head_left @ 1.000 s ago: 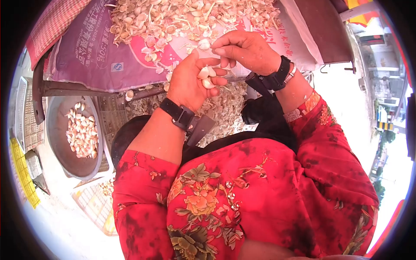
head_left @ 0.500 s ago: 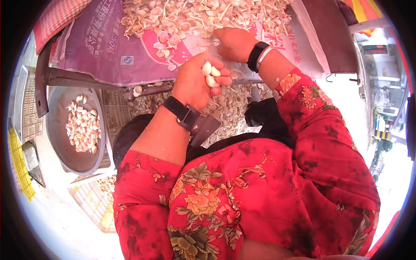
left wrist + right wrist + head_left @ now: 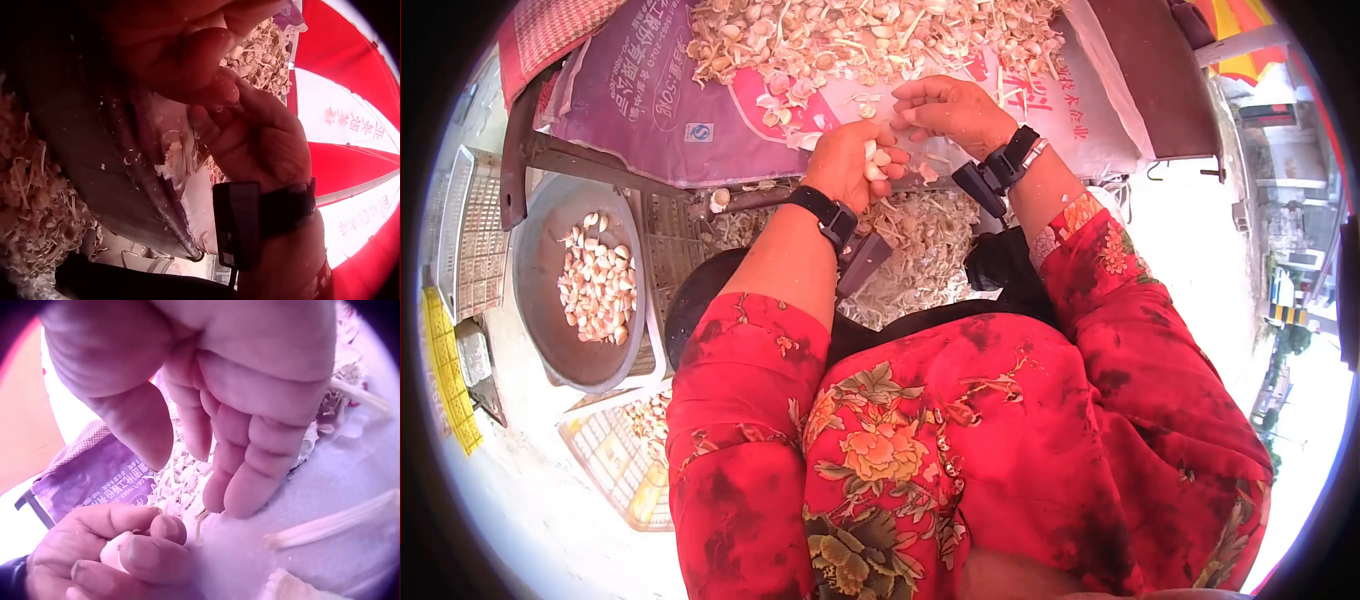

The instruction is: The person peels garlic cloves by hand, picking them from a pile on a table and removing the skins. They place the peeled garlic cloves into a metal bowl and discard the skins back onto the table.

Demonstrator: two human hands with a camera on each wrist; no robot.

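Note:
My left hand [image 3: 845, 160] curls its fingers around several garlic cloves [image 3: 875, 160], pale and peeled, in front of the table edge. In the right wrist view one white clove [image 3: 114, 552] shows between the bent fingers of that hand. My right hand [image 3: 958, 115] is close beside it over the sacking, with nothing in its grasp. From the right wrist view its fingers [image 3: 262, 469] hang extended and the thumb stands apart from them. A scrap of garlic skin [image 3: 927, 173] shows just below the two hands.
A large heap of garlic and skins [image 3: 870, 40] covers the back of the table on a purple printed sack [image 3: 640, 110]. At left stands a grey basin [image 3: 540, 270] of cloves, above a plastic crate [image 3: 605, 460]. Husks [image 3: 910, 250] fill the space below the table edge.
My right hand reached to the heap side, then came back with its fingers loosened. My left hand stays curled around the cloves and has turned slightly, moving a little up.

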